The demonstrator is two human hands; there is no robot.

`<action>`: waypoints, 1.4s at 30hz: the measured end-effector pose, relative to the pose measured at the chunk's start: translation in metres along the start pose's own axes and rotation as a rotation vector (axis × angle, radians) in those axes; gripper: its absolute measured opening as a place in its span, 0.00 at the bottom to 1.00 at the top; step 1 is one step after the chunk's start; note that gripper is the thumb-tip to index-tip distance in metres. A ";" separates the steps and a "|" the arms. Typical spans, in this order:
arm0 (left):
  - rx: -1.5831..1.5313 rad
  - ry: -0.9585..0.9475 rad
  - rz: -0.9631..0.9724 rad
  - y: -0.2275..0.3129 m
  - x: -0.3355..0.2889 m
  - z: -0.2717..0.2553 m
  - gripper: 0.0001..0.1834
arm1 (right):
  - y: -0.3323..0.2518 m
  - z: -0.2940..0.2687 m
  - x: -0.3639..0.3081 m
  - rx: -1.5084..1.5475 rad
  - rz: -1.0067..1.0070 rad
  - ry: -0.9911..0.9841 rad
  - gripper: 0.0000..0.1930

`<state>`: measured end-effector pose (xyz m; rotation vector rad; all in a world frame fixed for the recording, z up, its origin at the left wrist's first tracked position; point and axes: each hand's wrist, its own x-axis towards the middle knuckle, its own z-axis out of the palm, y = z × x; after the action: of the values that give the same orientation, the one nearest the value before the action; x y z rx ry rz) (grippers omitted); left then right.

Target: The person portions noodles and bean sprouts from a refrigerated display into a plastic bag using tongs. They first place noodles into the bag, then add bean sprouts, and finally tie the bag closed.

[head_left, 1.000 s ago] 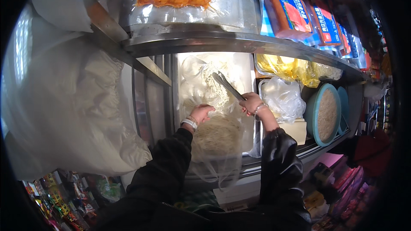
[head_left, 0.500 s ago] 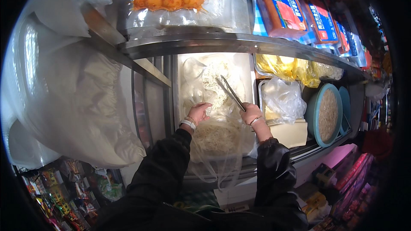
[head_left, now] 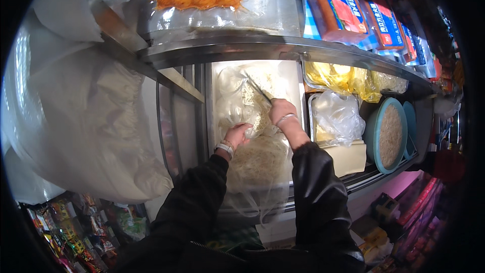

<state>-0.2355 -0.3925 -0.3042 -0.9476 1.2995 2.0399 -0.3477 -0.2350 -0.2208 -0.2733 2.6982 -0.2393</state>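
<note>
My right hand point(head_left: 282, 112) is closed around metal tongs point(head_left: 259, 90), whose tips reach into a far heap of pale, thin strands point(head_left: 264, 79), like sprouts or noodles. That heap lies in clear plastic inside a white tray point(head_left: 292, 73). Lower left of it, my left hand point(head_left: 237, 135) has its fingers bent around the gathered edge of a clear plastic bag point(head_left: 252, 205). More pale strands point(head_left: 255, 167) fill the bag, which rests at the tray's near end with its handles hanging over the front. My left fingertips are partly hidden in the plastic.
A metal rail point(head_left: 227, 49) crosses above the tray's far end. To the right stand a metal tray with a bunched clear bag point(head_left: 339, 116), a yellow bag point(head_left: 333, 75) and a teal basin point(head_left: 374, 139). Large whitish plastic bags point(head_left: 91, 121) bulge at the left.
My right hand has moved left and away from me with the tongs, whose tips are now farther left in the far strands. My left hand stays nearly in place on the bag.
</note>
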 end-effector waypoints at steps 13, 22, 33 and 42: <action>-0.222 0.089 0.114 0.021 0.009 0.009 0.16 | 0.052 -0.006 -0.116 0.472 0.028 0.314 0.14; -0.202 0.057 0.013 0.036 0.025 0.013 0.17 | 0.046 0.008 -0.145 0.438 -0.048 0.387 0.14; -0.266 0.160 0.091 0.037 0.022 0.011 0.15 | 0.023 0.007 -0.140 0.447 -0.018 0.445 0.15; -0.191 0.218 0.193 0.032 0.008 0.021 0.15 | 0.019 0.030 -0.105 0.220 0.071 0.169 0.12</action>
<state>-0.2702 -0.3855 -0.2875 -1.1999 1.3710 2.2934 -0.2437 -0.1965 -0.2111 -0.0951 2.8081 -0.5561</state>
